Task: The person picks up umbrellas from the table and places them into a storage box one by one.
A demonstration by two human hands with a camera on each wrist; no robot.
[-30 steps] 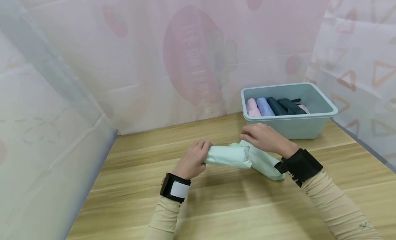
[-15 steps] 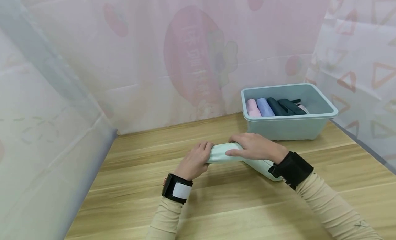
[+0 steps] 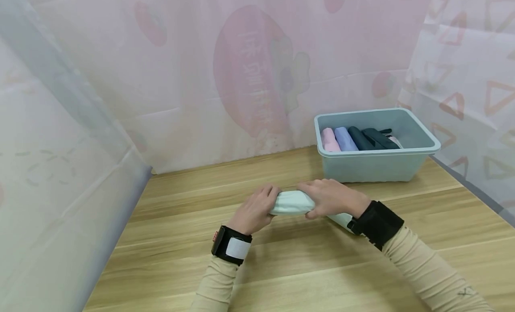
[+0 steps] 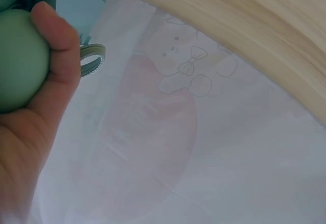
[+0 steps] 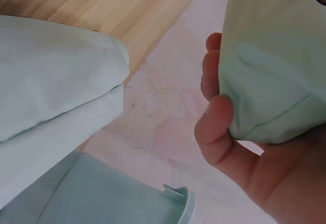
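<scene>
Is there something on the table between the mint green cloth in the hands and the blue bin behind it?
Nothing visible. Both hands, left hand and right hand, grip the mint green cloth, and only bare wooden table lies between it and the blue bin.

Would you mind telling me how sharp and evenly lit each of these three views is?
Head view: soft, even light and mostly sharp, with faint shadows under the hands on the table and the bin crisp. Left wrist view: the left hand gripping the mint-green roll is close and out of focus. Right wrist view: the right hand and the roll's fabric look soft, without glare.
</scene>
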